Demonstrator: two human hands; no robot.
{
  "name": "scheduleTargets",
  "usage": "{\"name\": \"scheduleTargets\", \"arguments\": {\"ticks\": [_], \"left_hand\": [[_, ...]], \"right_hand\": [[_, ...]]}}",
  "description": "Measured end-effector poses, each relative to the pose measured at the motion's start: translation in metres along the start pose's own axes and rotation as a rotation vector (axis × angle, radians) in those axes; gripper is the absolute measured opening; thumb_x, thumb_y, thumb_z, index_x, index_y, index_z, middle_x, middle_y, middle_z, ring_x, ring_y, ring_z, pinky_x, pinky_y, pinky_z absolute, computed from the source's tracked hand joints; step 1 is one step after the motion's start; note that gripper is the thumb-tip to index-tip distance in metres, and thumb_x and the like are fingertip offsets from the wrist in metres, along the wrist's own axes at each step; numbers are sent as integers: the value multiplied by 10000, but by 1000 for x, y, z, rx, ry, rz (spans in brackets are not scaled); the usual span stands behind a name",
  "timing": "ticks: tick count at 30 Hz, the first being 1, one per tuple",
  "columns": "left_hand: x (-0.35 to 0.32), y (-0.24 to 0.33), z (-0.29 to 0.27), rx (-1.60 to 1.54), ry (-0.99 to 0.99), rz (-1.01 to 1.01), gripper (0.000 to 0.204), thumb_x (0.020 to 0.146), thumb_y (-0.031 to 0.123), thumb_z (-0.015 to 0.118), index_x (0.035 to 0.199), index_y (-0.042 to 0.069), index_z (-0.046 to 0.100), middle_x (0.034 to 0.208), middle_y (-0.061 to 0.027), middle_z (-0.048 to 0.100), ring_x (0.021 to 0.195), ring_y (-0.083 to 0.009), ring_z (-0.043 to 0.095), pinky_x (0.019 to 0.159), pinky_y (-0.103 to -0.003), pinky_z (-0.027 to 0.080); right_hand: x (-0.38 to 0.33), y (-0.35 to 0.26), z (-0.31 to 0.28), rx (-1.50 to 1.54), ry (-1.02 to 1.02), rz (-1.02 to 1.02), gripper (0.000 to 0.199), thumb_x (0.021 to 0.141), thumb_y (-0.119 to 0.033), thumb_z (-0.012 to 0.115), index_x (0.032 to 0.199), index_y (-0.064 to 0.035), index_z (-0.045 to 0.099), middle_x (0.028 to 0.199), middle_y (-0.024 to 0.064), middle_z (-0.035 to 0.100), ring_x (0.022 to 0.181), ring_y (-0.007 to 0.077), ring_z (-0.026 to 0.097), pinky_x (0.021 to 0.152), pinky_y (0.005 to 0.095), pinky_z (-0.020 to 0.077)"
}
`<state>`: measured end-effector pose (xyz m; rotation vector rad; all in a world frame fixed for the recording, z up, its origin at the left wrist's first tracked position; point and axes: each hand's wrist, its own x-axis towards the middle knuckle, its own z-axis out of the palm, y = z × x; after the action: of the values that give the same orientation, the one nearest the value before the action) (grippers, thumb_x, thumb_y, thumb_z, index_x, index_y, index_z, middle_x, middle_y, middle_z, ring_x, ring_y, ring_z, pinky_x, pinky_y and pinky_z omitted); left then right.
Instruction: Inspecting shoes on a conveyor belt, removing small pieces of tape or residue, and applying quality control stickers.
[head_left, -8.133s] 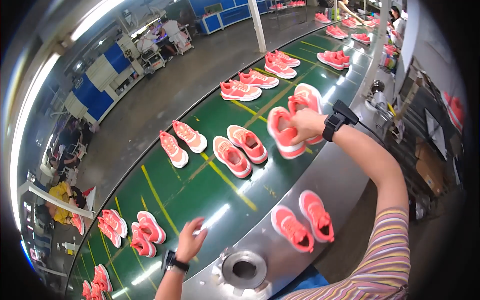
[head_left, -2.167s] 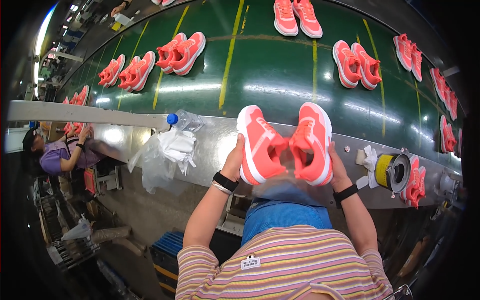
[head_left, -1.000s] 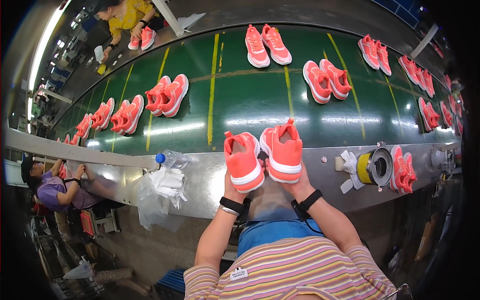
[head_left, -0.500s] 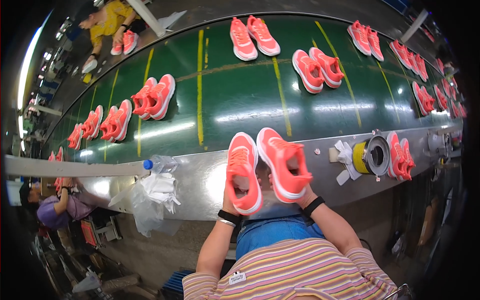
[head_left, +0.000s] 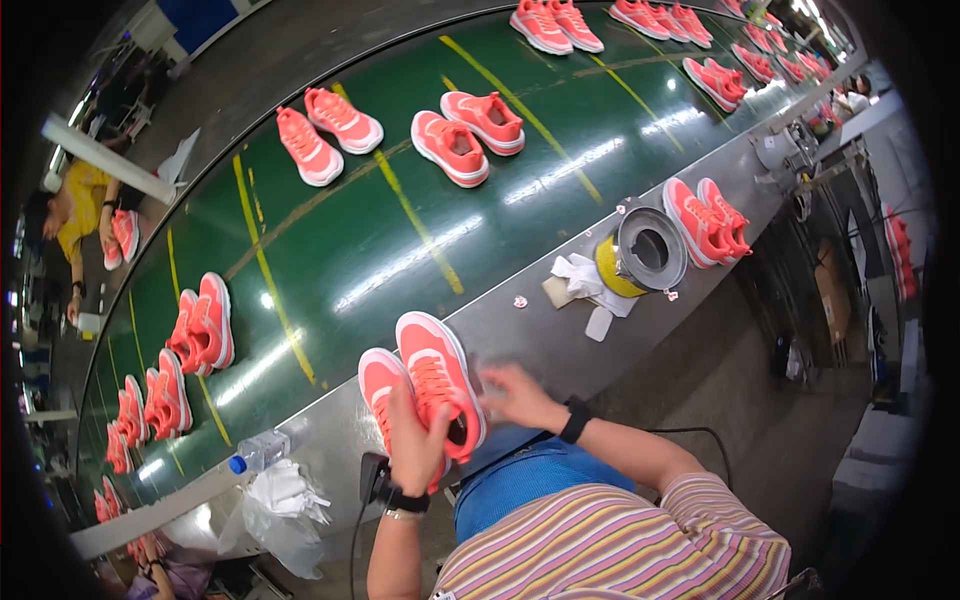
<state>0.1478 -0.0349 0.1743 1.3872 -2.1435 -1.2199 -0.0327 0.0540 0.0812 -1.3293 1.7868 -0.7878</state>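
A pair of coral sneakers with white soles sits by the metal ledge in front of me, toes pointing away. My left hand (head_left: 415, 440) is closed over the left sneaker (head_left: 377, 375), its thumb against the right sneaker (head_left: 432, 365). The fingers under my left palm are hidden. Just off the right sneaker's outer side is my right hand (head_left: 522, 397), slightly blurred, with loosely spread fingers and nothing in them.
Along the ledge (head_left: 540, 345) are a round metal can with a yellow band (head_left: 648, 255), white cloths (head_left: 590, 278), another coral pair (head_left: 705, 225) and a plastic bottle (head_left: 262, 452). More coral pairs stand on the green conveyor belt (head_left: 330, 240). A co-worker (head_left: 80, 220) is beyond it.
My view has swung right. Both hands held a sneaker each; now the pair is together, my left hand is over the left sneaker, and my right hand has let go.
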Motion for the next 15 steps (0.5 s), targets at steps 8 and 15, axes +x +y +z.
{"name": "scheduleTargets", "arguments": {"ticks": [8, 15], "left_hand": [[31, -24, 51, 62, -105, -248, 900, 715, 262, 705, 1352, -84, 172, 1255, -321, 372, 1151, -424, 417, 991, -405, 343], [4, -2, 53, -783, -109, -382, 793, 767, 32, 619, 1414, 39, 160, 1273, -151, 428, 1081, -190, 500, 899, -284, 436]], "right_hand": [[36, 75, -129, -537, 596, 94, 325, 742, -19, 572, 1064, -60, 562, 1089, 172, 498, 1015, 343, 479, 866, 399, 398], [37, 18, -126, -58, 599, -96, 249, 707, 104, 518, 900, -29, 601, 897, 116, 587, 827, 277, 573, 729, 330, 456]]}}
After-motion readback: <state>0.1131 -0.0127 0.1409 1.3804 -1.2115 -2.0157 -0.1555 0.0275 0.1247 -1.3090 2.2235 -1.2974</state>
